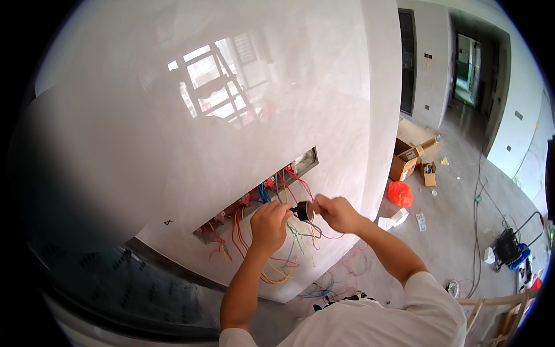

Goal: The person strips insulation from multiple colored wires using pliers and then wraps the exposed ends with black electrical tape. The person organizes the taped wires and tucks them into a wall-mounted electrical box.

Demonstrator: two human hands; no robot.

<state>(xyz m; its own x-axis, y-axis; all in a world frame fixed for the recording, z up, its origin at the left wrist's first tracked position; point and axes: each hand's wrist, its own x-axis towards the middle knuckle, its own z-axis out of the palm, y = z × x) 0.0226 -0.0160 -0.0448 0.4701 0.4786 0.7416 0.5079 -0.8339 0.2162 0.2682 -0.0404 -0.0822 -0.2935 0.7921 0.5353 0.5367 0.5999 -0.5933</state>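
In front of a long recessed slot (309,162) in the pale wall, both my hands are raised close together. Between them is a black round piece (303,211) that looks like a roll of electrical tape. My right hand (338,214) is closed at its right side, slightly blurred. Fingers pinched, my left hand (270,225) is at its left side, where a short dark strip runs from the fingertips to the roll; what exactly they grip is hidden. Red, blue, yellow and green wires (237,231) hang from the slot. Red boxes (244,200) sit inside it.
Beyond the wall's right edge, cardboard boxes (403,168), a red plastic bag (399,194) and white scraps lie on the grey floor. A black trolley (508,247) and trailing cable (477,231) are farther right. Loose wires (324,287) lie below. A wooden frame (491,301) stands at lower right.
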